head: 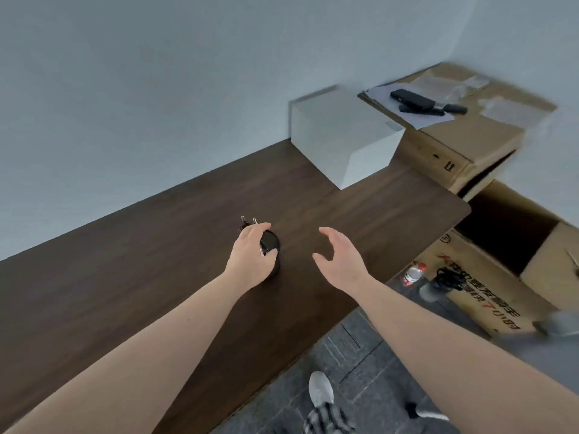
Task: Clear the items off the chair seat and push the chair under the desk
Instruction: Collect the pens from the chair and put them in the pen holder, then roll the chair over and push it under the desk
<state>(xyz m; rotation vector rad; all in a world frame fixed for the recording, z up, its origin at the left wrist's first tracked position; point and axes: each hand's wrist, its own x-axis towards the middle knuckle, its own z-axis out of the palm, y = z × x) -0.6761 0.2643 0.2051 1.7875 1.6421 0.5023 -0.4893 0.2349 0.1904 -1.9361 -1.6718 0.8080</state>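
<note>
Head view looks down on a dark wooden desk point(156, 277) set against a pale wall. The left hand point(250, 258) curls its fingers and thumb round a small black round object point(272, 245) that sits on the desktop near the middle; thin metal prongs or clips stick out past the fingertips, but blur keeps me from naming the thing more closely. The right hand point(340, 261) hovers just beside it, fingers spread and loosely bent, holding nothing. A white box point(341, 136) stands at the far end of the desk by the wall, with a cardboard carton point(463, 142) beyond it carrying papers and dark gadgets. The chair itself does not show in this frame, so its seat cannot be checked.

The step in hand looks like setting an item from the seat down on the desk. To do it well, the object should be lowered flat, well in from the near edge, before the grip loosens, so the round body cannot roll. The free hand can steady it, then both turn back toward the chair.
</note>
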